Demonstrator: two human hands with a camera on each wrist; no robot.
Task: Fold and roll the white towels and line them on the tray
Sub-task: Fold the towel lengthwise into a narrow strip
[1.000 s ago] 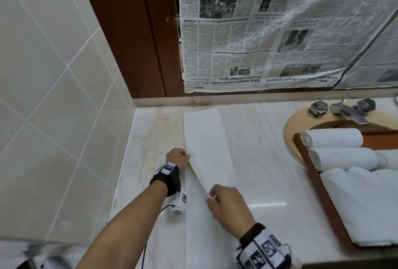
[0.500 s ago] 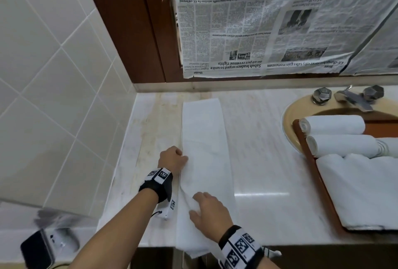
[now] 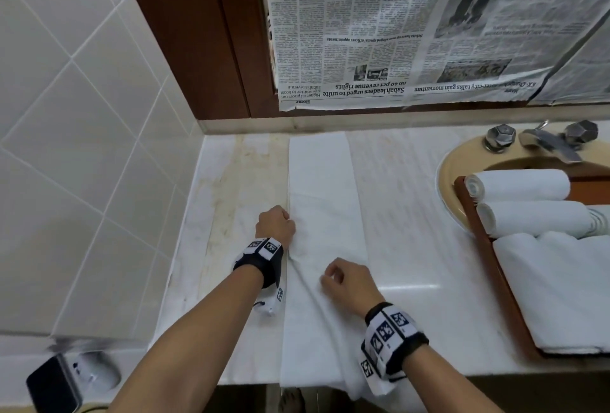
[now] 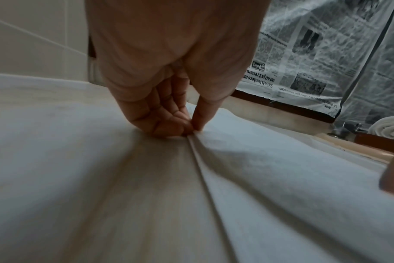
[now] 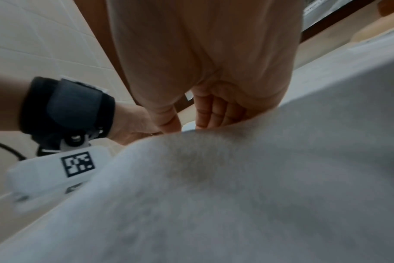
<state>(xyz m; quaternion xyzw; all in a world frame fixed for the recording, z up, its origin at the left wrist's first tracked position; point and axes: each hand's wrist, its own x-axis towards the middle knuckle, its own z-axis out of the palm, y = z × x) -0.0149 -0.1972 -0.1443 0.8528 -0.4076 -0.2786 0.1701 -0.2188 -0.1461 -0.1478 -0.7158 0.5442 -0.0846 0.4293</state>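
Note:
A long white towel folded into a narrow strip runs from the back wall to the counter's front edge, where its end hangs over. My left hand pinches the towel's left edge between thumb and fingers. My right hand sits nearer the front, its fingers curled over a raised fold of the towel. Two rolled white towels lie on the wooden tray at the right, with a stack of flat towels in front of them.
The tray rests over a beige sink with a metal tap. Newspaper covers the mirror behind. A tiled wall bounds the marble counter on the left. A dark phone lies at the lower left.
Both hands have slid toward the counter's front along the towel. The right hand has moved left, and a diagonal fold now runs between the two hands.

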